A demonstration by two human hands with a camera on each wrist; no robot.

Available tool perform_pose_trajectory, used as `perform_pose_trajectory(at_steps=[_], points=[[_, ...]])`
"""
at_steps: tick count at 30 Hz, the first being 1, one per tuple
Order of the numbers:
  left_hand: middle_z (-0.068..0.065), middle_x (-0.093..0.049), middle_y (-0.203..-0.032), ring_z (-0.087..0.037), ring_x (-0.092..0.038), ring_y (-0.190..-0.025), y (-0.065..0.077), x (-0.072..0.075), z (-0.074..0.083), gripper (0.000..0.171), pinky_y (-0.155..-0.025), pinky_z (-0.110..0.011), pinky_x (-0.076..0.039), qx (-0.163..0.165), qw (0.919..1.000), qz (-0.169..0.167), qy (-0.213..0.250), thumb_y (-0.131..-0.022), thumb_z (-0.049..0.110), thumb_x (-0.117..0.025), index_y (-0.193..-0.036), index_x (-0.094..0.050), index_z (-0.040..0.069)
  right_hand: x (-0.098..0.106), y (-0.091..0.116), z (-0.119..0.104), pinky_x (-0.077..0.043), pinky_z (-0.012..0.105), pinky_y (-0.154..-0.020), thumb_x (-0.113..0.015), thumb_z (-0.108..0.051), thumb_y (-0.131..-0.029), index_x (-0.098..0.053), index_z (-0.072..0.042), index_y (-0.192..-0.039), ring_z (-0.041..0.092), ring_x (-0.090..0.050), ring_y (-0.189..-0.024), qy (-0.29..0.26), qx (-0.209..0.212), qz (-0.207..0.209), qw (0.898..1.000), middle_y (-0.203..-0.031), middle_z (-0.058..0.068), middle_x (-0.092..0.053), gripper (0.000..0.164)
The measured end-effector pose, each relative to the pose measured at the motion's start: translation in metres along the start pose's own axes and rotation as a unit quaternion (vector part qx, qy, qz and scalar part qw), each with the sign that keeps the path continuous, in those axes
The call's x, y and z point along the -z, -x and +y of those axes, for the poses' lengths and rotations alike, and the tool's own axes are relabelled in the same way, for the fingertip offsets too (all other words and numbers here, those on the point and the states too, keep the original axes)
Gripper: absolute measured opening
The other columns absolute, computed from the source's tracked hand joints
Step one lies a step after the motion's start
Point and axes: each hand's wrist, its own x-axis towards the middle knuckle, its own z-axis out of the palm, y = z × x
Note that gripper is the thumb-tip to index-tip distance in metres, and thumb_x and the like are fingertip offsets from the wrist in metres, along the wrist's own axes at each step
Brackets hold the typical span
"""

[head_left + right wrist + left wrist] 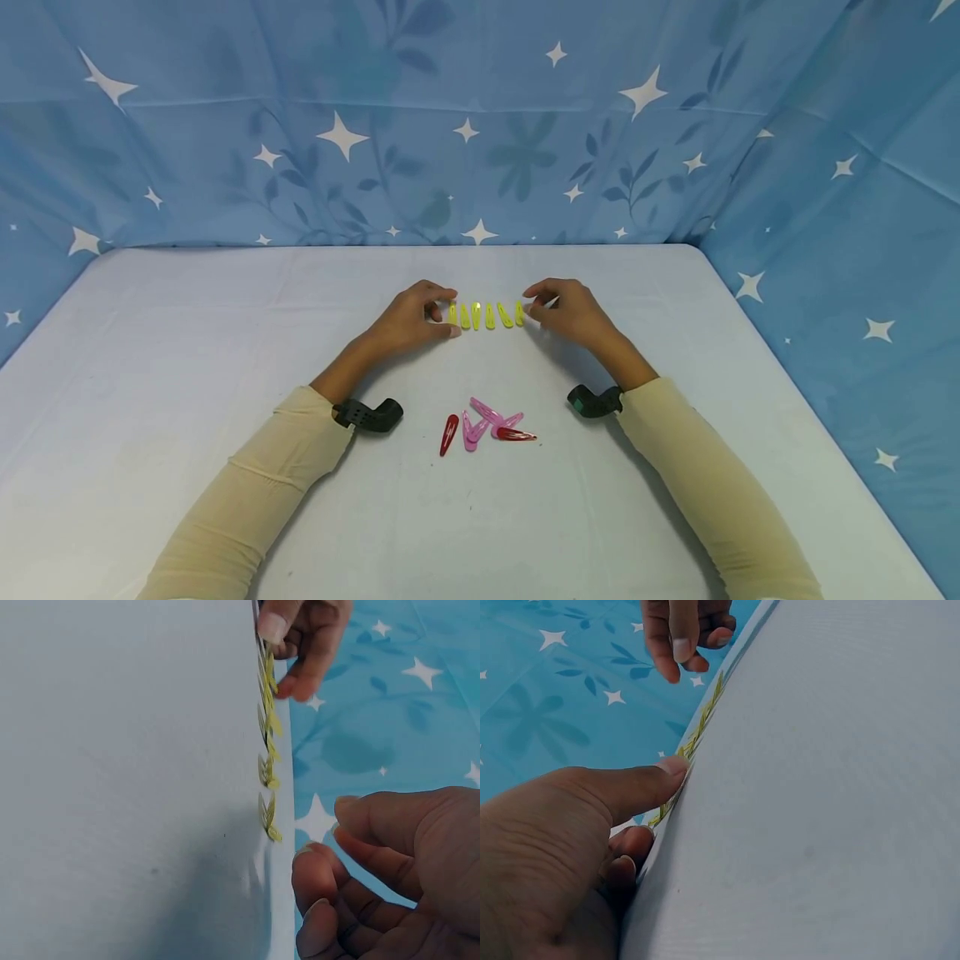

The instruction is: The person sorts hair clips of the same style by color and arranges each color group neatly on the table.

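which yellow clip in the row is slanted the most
The fifth yellow clip from the left in the head view, one in from the right-hand end: its top slants clearly leftward, while the other five run nearly straight up the picture.

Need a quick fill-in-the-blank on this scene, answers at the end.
1. The row of clips between the left hand and the right hand is ____ in colour.
2. That row contains ____ clips.
3. Nearer the person, along with pink clips, lie ____ red clips.
4. The tabletop is ____.

Missing words: yellow; six; two; white.
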Motion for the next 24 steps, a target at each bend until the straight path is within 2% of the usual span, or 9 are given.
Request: perform_pose_trajectory(at_steps=[5, 10, 14, 19, 24], points=[[-0.018, -0.051, -0.129, -0.022, -0.058, -0.089, 0.001, 0.002, -0.003, 0.062, -0.083, -0.036, -0.042, -0.017, 0.9999, 0.005, 0.000, -0.084, 0.020, -0.079, -0.139, -0.056, 0.002, -0.003, 0.013, -0.006, -0.047, 0.028, -0.065, -0.064, -0.013, -0.093, -0.070, -0.005, -0.115, 0.022, -0.062, -0.078, 0.014, 0.036, -0.003, 0.999, -0.102, 0.013, -0.069, 0.024], [-0.020, -0.048, -0.130, -0.020, -0.057, -0.084, 0.003, 0.002, -0.002, 0.063, -0.083, -0.035, -0.042, -0.033, 0.9994, 0.014, 0.000, -0.082, 0.021, -0.080, -0.137, -0.057, 0.002, -0.007, 0.027, -0.011, -0.048, 0.028, -0.065, -0.065, -0.011, -0.093, -0.072, -0.004, -0.112, 0.018, -0.060, -0.073, 0.003, 0.074, -0.029, 0.997, -0.098, 0.012, -0.069, 0.021], [-0.021, -0.044, -0.136, -0.022, -0.058, -0.088, 0.001, 0.001, -0.001, 0.066, -0.086, -0.037, -0.042, -0.016, 0.9997, 0.009, 0.013, -0.081, 0.019, -0.081, -0.140, -0.055, 0.003, -0.011, 0.037, -0.014, -0.049, 0.028, -0.068, -0.067, -0.009, -0.092, -0.072, -0.005, -0.111, 0.015, -0.060, -0.074, -0.004, 0.102, -0.064, 0.993, -0.092, 0.008, -0.069, 0.021], [-0.020, -0.042, -0.136, -0.024, -0.060, -0.091, 0.000, 0.001, 0.000, 0.066, -0.086, -0.036, -0.044, 0.004, 0.9998, 0.008, 0.020, -0.081, 0.019, -0.081, -0.140, -0.055, 0.004, -0.015, 0.049, -0.015, -0.052, 0.027, -0.073, -0.069, -0.008, -0.091, -0.073, -0.005, -0.111, 0.013, -0.059, -0.077, -0.015, 0.145, -0.113, 0.983, -0.091, 0.003, -0.070, 0.021], [-0.019, -0.045, -0.132, -0.026, -0.061, -0.095, 0.007, 0.004, 0.006, 0.060, -0.088, -0.038, -0.048, 0.005, 0.9996, 0.015, 0.024, -0.083, 0.021, -0.080, -0.137, -0.058, 0.005, -0.018, 0.060, -0.017, -0.053, 0.025, -0.076, -0.071, -0.009, -0.090, -0.073, -0.007, -0.110, 0.012, -0.061, -0.080, -0.033, 0.157, -0.151, 0.975, -0.095, 0.000, -0.073, 0.021]])
